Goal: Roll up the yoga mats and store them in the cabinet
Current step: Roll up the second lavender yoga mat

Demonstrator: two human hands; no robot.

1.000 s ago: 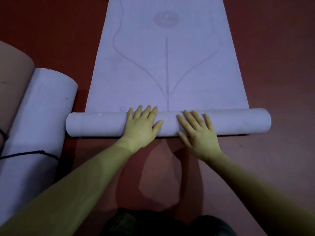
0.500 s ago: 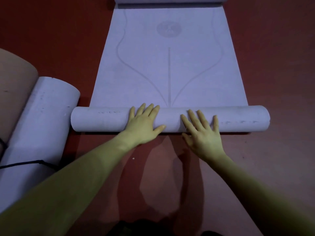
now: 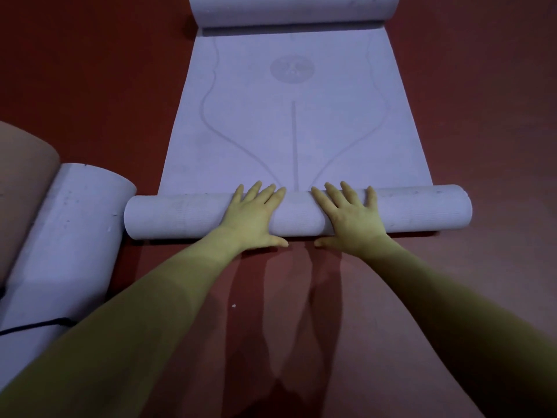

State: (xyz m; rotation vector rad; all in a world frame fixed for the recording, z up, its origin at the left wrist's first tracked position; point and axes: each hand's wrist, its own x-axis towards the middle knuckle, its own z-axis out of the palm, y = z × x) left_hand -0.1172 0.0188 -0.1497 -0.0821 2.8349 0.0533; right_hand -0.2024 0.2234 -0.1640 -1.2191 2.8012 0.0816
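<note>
Mat in work: a pale lilac yoga mat (image 3: 294,122) lies on the red floor (image 3: 90,70), its near end already wound into a roll (image 3: 298,215) that lies across the view.
Far end: it curls up by itself into a second, loose curl (image 3: 295,9) at the top of the view.
Left hand (image 3: 251,214): flat on the top of the roll, fingers straight and spread, thumb low at the near side; it presses and grasps nothing.
Right hand (image 3: 351,217): the same, flat and released, just beside the left one, near the middle of the roll.
Step, as I judge: rolling, about half of the mat is not yet wound.
Risk 1: both hands are near the middle, so the ends can lag and the roll can become a cone or loosen.
Risk 2: the far curl can meet the roll and wrinkle.
Other mats: one rolled lilac mat (image 3: 60,251) with a black strap (image 3: 45,324) lies at the left, touching a brown roll (image 3: 21,182).
Cabinet: not in view.
</note>
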